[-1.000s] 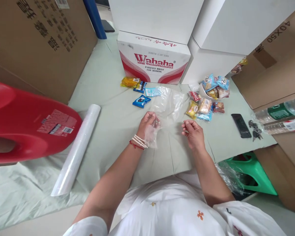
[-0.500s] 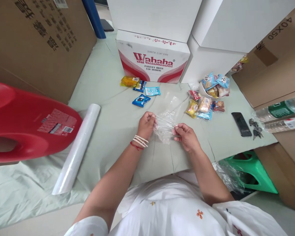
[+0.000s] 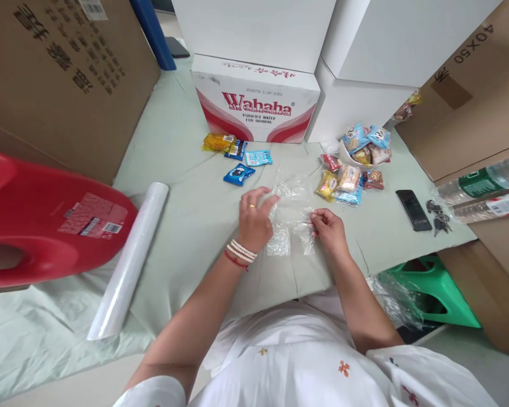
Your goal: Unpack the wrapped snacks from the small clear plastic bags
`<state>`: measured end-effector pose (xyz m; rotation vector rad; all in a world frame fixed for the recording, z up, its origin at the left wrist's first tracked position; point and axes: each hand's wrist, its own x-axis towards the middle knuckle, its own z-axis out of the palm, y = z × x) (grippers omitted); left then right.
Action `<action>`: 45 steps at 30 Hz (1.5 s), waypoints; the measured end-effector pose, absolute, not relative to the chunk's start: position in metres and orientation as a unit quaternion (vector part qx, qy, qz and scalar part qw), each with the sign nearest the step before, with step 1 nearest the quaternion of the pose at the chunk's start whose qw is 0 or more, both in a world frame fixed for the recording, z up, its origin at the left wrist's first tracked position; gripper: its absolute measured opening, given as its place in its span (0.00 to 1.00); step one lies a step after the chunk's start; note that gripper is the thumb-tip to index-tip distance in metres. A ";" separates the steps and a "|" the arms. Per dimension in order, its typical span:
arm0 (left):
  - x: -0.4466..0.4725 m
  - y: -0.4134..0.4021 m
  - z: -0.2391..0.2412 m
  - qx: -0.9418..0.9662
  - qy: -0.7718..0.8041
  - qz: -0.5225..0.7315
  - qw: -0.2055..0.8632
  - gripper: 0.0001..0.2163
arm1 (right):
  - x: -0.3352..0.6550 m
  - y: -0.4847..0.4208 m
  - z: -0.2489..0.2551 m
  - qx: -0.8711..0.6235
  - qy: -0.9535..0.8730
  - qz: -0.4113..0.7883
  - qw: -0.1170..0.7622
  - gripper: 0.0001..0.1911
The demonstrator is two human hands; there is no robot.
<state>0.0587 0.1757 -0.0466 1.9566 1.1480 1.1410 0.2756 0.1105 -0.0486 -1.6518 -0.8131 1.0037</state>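
A clear plastic bag lies on the table between my hands, thin and crinkled, its edges hard to make out. My right hand pinches its right edge between thumb and fingers. At the bag's left side is my left hand, fingers apart and raised a little, with nothing visible in them. Beyond the bag sit a dark blue snack packet, a light blue packet and a yellow-wrapped snack. To the right, several wrapped snacks lie before a white bowl filled with more.
A Wahaha carton stands at the back beneath white boxes. On the left are a roll of clear film and a red jug. A phone, keys and plastic bottles are at the right.
My left hand has let go of the bag and spread its fingers. The bag, earlier stretched between both hands, now lies flatter. My right hand still grips its edge.
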 end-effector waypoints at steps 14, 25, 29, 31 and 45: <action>0.089 0.158 -0.055 0.708 0.354 0.373 0.484 0.08 | 0.259 0.109 -0.027 -0.607 -0.303 0.514 0.525 0.23; 0.087 0.162 -0.060 0.580 0.363 0.409 0.604 0.13 | 0.251 0.111 -0.024 -0.604 -0.348 0.483 0.530 0.23; 0.082 0.168 -0.055 0.464 0.378 0.457 0.658 0.14 | 0.259 0.108 -0.026 -0.615 -0.355 0.461 0.532 0.21; 0.077 0.172 -0.050 0.410 0.385 0.483 0.671 0.15 | 0.266 0.106 -0.028 -0.622 -0.349 0.453 0.534 0.21; -0.044 0.132 -0.030 0.394 0.642 0.335 0.566 0.18 | 0.327 0.103 -0.040 -0.649 -0.464 0.488 0.354 0.16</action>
